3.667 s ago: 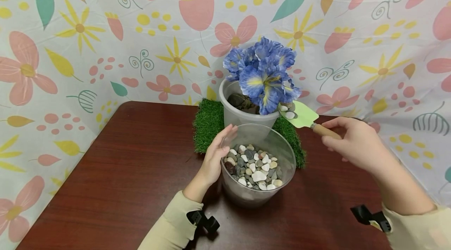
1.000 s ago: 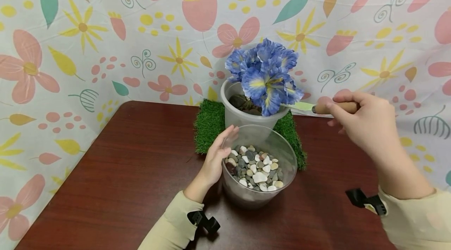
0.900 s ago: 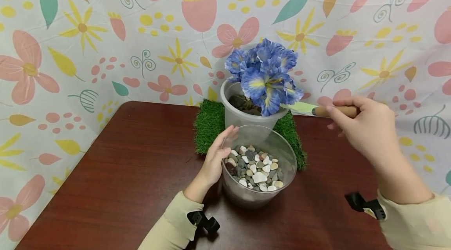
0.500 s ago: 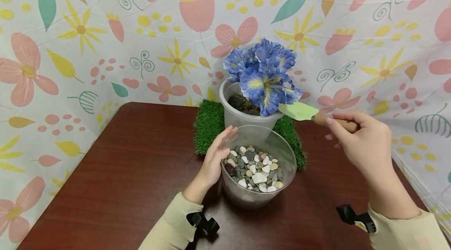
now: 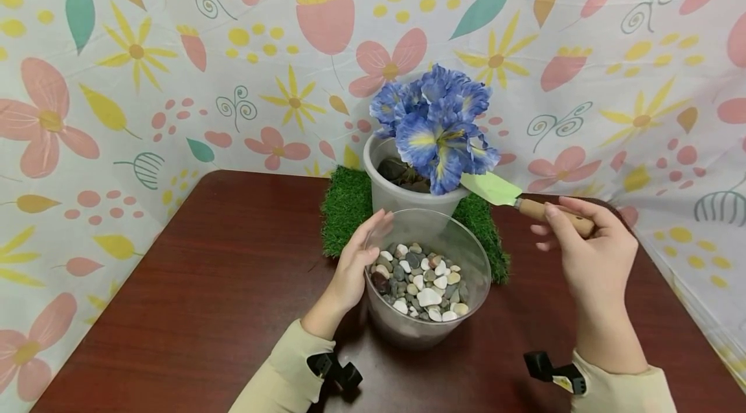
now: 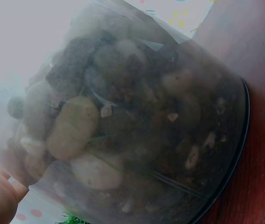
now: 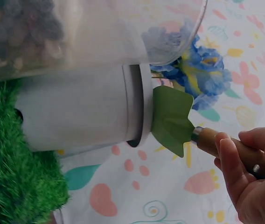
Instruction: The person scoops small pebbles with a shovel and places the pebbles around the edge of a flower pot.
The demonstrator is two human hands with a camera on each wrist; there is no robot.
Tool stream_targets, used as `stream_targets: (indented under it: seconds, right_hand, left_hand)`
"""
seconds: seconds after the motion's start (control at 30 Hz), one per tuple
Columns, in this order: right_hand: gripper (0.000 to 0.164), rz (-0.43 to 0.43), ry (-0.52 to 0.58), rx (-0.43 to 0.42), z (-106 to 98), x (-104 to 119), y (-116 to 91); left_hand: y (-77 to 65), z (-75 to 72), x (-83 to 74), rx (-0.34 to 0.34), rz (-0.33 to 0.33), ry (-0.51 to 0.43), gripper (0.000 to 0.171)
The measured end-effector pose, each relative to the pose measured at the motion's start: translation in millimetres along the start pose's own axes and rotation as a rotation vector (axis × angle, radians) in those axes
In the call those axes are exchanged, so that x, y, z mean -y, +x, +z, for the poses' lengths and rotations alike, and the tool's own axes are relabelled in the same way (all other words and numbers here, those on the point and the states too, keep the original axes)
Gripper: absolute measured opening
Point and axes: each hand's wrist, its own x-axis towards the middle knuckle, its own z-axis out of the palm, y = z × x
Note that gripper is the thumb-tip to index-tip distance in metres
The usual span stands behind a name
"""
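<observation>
In the head view, my right hand [image 5: 594,251] grips the wooden handle of a small green trowel [image 5: 492,188]. Its blade tip reaches the right rim of a white flower pot [image 5: 414,202], beneath blue artificial flowers [image 5: 440,134] that partly hide it. No stones show on the visible blade. My left hand [image 5: 350,264] rests with extended fingers against the left side of a clear plastic bucket [image 5: 422,329], which holds grey, white and tan pebbles [image 5: 429,296]. Through the bucket's wall, the left wrist view shows stones [image 6: 74,128] close up. Dark stones [image 5: 393,170] lie inside the pot.
The pot stands on a green artificial grass mat [image 5: 346,212], directly behind the bucket. Both are on a dark reddish wooden table [image 5: 233,296]. A flower-printed cloth [image 5: 233,44] hangs behind the table and along its sides.
Stones lay on the trowel blade earlier; none show there now. The trowel tilted at the pot's rim, then levelled out. My right hand has come lower and nearer. My left hand stayed on the bucket.
</observation>
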Motion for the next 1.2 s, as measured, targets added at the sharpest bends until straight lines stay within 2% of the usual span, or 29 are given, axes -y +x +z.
stream_targets:
  seconds: [0.2, 0.37, 0.47, 0.67, 0.77, 0.83, 0.9, 1.03, 1.2]
  right_hand:
    - [0.024, 0.066, 0.091, -0.033, -4, -9, -6]
    - [0.017, 0.199, 0.05, -0.019, -10, -14, -9]
    - [0.013, 0.274, 0.009, 0.07, -15, -16, -8]
    - [0.013, 0.367, -0.081, 0.314, -23, -18, -4]
    - [0.015, 0.366, -0.163, 0.362, -23, -18, -4]
    - [0.018, 0.34, -0.183, 0.352, -22, -17, -4]
    - [0.02, 0.304, -0.178, 0.321, -21, -16, -4]
    - [0.021, 0.251, -0.1, 0.265, -21, -12, -8]
    - [0.022, 0.2, -0.088, 0.264, -21, -6, -12]
  left_hand:
    - [-0.6, 2.2, -1.0, 0.01, 0.016, 0.001, 0.059]
    - [-1.3, 2.9, -0.9, 0.016, 0.027, 0.0, 0.059]
    - [-1.5, 2.3, 0.4, 0.021, 0.033, 0.0, 0.058]
    - [-2.0, -0.4, 0.2, 0.016, 0.028, 0.003, 0.058]
    - [-1.5, -1.4, 0.0, 0.012, 0.03, 0.007, 0.059]
    - [-0.8, -1.7, 0.0, 0.01, 0.033, 0.011, 0.059]
    - [-0.2, -1.7, 0.7, 0.009, 0.036, 0.016, 0.059]
    - [0.2, -1.5, 1.4, 0.012, 0.036, 0.015, 0.059]
    - [0.3, -0.4, 0.8, 0.011, 0.028, 0.001, 0.059]
